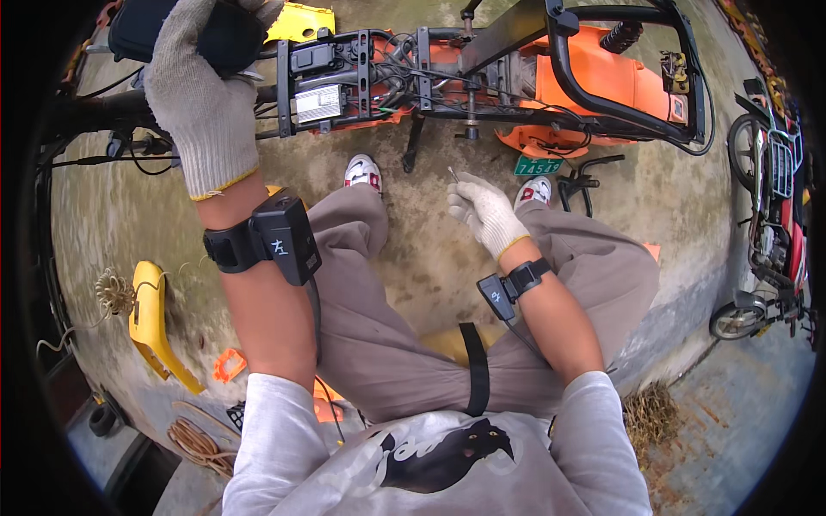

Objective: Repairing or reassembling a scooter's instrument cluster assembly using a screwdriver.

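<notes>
Nearest, at the left, a coil of tan rope (202, 445) lies on the ground, with a small orange ring-like piece (229, 365) beyond it and a curved yellow panel (155, 327) farther left. At the right, a red motorcycle (779, 202) stands on its wheels, well apart from the person. Between and just above the knees, the gloved right hand (483, 211) has its grip closed around a thin metal piece (454, 175), whose tip sticks out toward the far left. Just beyond are the person's white-and-red shoes (363, 172) and, right, a green plate (539, 165). Farther off, the stripped motorcycle frame (364, 77) spans the view, with exposed wiring and orange body panels (594, 82) at its right. At the far left, the gloved left hand (196, 103) reaches over a dark rounded part (234, 39); its fingertips are hidden, so I cannot tell whether its grip is closed. A yellow piece (301, 21) lies beyond the frame.
</notes>
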A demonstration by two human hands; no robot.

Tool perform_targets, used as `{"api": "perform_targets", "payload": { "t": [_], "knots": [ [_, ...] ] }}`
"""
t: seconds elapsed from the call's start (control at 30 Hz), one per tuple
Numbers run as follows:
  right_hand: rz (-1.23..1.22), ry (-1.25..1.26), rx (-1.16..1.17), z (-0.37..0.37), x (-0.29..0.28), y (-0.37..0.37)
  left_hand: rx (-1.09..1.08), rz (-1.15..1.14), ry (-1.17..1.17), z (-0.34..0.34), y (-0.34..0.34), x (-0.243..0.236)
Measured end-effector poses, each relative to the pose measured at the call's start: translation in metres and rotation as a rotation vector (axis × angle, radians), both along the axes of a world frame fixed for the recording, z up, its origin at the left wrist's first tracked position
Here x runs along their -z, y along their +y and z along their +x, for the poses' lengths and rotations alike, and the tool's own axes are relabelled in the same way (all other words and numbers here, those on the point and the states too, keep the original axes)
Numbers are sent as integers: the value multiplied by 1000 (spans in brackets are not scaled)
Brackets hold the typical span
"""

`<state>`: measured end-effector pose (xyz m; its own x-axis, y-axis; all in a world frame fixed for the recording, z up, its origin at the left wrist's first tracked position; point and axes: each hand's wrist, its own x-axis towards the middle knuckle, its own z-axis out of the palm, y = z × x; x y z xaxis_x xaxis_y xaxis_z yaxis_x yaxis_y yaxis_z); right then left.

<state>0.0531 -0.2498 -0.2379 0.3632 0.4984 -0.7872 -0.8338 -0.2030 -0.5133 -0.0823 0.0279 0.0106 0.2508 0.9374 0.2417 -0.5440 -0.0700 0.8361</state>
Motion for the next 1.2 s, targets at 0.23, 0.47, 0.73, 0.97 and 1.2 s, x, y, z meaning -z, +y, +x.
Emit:
{"api": "perform_targets", "payload": {
  "t": [0.23, 0.47, 0.73, 0.97, 1.2],
  "knots": [
    [-128, -216, -270, -32, 79, 78, -406, 307, 403, -14, 2, 42],
    [-302, -173, -335, -65, 170, 157, -452, 458, 753, -33, -3, 58],
    [-252, -61, -116, -81, 230, 208, -363, 315, 825, -43, -5, 52],
    [-313, -34, -70, -80, 242, 216, -373, 269, 932, -41, -7, 49],
    [-330, -24, -68, -79, 242, 216, -379, 252, 918, -36, -9, 50]
  ]
}}
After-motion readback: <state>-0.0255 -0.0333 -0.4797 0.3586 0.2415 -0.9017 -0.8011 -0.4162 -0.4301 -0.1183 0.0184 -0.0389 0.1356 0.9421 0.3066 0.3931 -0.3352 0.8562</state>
